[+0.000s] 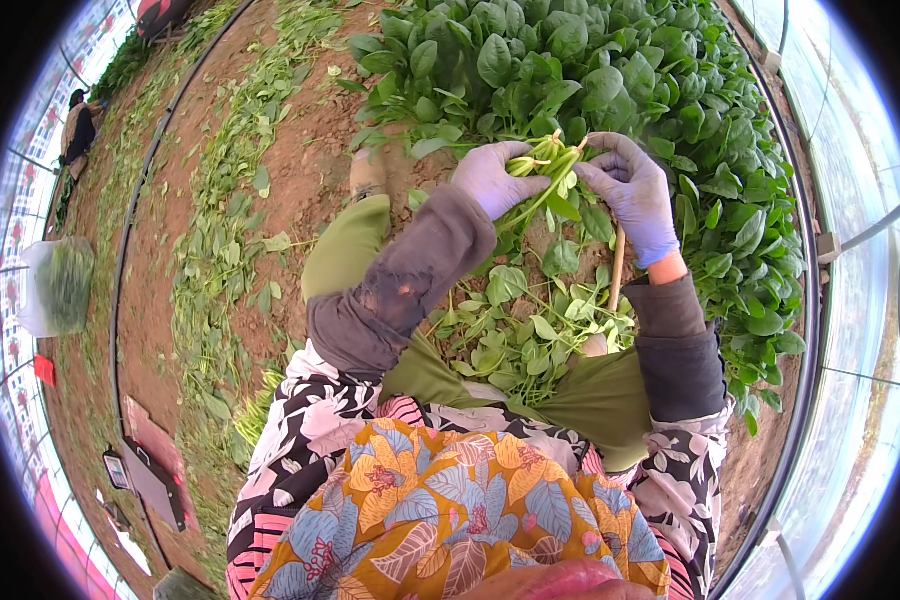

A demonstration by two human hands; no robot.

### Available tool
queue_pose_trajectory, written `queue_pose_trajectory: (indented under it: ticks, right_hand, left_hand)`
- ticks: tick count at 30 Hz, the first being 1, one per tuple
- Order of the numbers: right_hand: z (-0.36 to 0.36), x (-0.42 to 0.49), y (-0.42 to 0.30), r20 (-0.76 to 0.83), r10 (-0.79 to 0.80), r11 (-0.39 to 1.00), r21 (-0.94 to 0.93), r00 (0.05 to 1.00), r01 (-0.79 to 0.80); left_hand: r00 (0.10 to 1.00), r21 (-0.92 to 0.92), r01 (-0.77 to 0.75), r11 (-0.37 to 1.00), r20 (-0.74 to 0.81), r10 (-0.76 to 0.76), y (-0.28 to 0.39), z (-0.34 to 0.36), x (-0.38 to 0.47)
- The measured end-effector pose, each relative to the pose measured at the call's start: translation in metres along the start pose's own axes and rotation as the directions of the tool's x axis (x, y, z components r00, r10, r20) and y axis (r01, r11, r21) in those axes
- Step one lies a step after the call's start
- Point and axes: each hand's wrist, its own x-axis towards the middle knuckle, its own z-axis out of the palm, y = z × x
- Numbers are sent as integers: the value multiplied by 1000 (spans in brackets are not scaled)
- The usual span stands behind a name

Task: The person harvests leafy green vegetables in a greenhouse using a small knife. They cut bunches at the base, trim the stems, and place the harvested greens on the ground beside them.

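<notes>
My left hand (501,178), in a thin purple glove, is closed around a small bunch of spinach (553,166), its pale root ends pointing up and its leaves hanging below. Beside it on the right, my right hand (627,187), gloved alike, has thumb and fingers at the root end of one stem; whether it grips that stem is unclear. A wooden handle (618,268) runs down from below my right hand, its upper end hidden. Loose spinach leaves (532,330) lie on the soil between my knees.
Dense growing spinach (600,67) stands ahead and to the right, alongside a black hose (810,300) and plastic greenhouse wall (862,300). Cut leaves (225,202) litter the soil at left. Farther left are another hose (124,247), a filled plastic bag (61,286) and a person (79,135).
</notes>
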Motion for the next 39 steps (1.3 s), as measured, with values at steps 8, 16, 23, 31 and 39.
queue_pose_trajectory:
  ticks: [8,16,23,31,39]
  right_hand:
    - [20,4,4,-38,-31,998,-60,999,29]
    - [-3,6,-3,205,168,967,155,964,-201]
    - [-29,3,-16,171,143,986,63,975,-156]
    - [-4,-3,0,73,-1,1000,-28,997,3]
    - [-3,-5,1,50,-134,969,-201,990,142]
  left_hand:
    - [1000,215,-9,977,-18,13,-9,-1,7]
    - [1000,326,18,945,-6,-17,1,-4,3]
    - [1000,127,14,992,7,-15,-11,-11,10]
    - [992,173,-11,985,128,-11,-19,-9,14]
    - [991,255,-27,966,133,-7,-11,-10,10]
